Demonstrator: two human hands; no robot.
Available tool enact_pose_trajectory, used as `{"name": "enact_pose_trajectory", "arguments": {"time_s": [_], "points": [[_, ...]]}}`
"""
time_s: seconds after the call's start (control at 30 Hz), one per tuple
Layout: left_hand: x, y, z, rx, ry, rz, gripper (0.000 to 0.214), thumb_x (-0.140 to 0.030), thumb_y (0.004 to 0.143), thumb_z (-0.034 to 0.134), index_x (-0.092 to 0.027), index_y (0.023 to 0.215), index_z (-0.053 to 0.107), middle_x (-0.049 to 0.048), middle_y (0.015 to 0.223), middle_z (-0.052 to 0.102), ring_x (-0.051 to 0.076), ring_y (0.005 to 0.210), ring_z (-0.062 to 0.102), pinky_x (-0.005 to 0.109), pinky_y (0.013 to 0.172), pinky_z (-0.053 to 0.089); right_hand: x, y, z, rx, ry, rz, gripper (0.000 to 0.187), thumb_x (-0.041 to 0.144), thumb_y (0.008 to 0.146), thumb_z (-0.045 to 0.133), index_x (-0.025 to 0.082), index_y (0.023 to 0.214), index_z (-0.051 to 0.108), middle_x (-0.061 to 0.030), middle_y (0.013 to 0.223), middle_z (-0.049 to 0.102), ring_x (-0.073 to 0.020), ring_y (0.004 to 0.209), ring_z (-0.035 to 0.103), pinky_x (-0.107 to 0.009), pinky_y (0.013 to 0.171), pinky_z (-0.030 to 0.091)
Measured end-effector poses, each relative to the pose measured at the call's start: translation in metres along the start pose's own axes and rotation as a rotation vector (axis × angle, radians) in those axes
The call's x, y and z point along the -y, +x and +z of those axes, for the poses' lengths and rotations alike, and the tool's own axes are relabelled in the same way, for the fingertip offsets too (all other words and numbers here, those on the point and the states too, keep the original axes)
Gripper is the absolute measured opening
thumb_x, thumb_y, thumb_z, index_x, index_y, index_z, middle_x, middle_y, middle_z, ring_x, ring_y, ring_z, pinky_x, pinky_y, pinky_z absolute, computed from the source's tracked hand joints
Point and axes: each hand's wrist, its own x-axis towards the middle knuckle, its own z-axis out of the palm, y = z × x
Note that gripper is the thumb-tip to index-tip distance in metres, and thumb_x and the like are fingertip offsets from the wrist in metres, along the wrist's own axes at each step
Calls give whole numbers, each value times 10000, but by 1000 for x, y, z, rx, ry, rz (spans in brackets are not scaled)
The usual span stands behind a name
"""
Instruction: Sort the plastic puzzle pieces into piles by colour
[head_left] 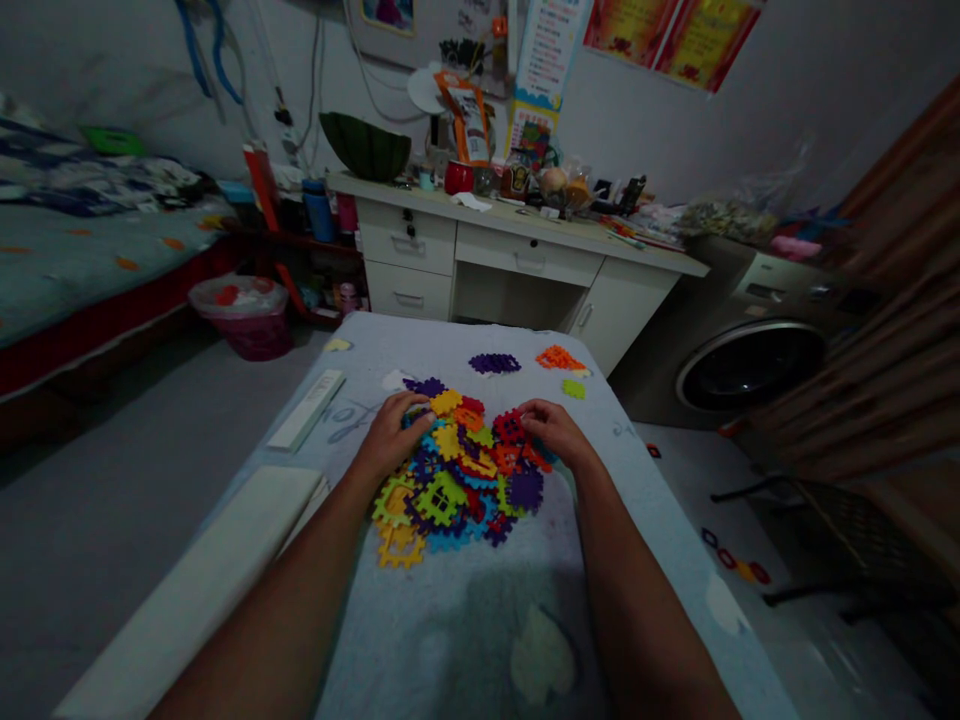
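the toothed pieces [441,497] lay heaped on the table [637,520] between our hands. our right hand [556,430], nearly closed, seemed to pinch a red piece [509,428]; our left hand [391,432] curled loosely, its hold unclear — lifting straight up, we judged, best avoided snagging.

A heap of flat, tooth-edged, multicoloured pieces [442,497] is being borne by the bench [435,625], overlapped at mixed angles.
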Motion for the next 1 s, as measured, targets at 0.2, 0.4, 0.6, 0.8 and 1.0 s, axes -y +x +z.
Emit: {"name": "enact_pose_trajectory", "arguments": {"time_s": [0.2,0.4,0.6,0.8,1.0], "points": [[0,-1,1,18,-54,-53,475,-570,819,546,-202,1099,656,81,1191,619,264,1153,573,414,1059,408,-1,-2,-32,-241,122,-2,278,340,633,640,174,854,666,22,672,615,-115,591,505,-238,568,387],[1,-1,1,34,-43,-67,502,-600,789,561,-213,1092,665,76,1177,646,278,1150,581,413,1034,420,-35,-7,-85,-653,-30,28,364,371,642,590,141,909,684,15,639,592,-126,565,491,-254,553,388],[-10,-2,-2,36,-58,-119,529,-606,764,559,-194,1077,669,88,1179,650,288,1155,576,416,1045,410,-61,-14,-103,-729,-265,170,345,308,670,545,141,936,688,9,596,592,-155,547,536,-256,534,391],[-13,-1,-2,27,-75,-130,517,-599,755,573,-198,1063,678,82,1171,661,287,1156,577,411,1044,413,-58,-17,-100,-741,-596,309,255,219,723,537,163,901,711,-41,730,685,-172,667,598,-263,632,410],[-10,-1,-1,24,-88,-158,511,-603,760,576,-201,1056,684,74,1172,670,282,1139,586,414,1050,407,-61,-19,-99,-733,-813,298,217,167,744,550,163,896,705,-79,866,707,-185,808,611,-272,720,418]]}}
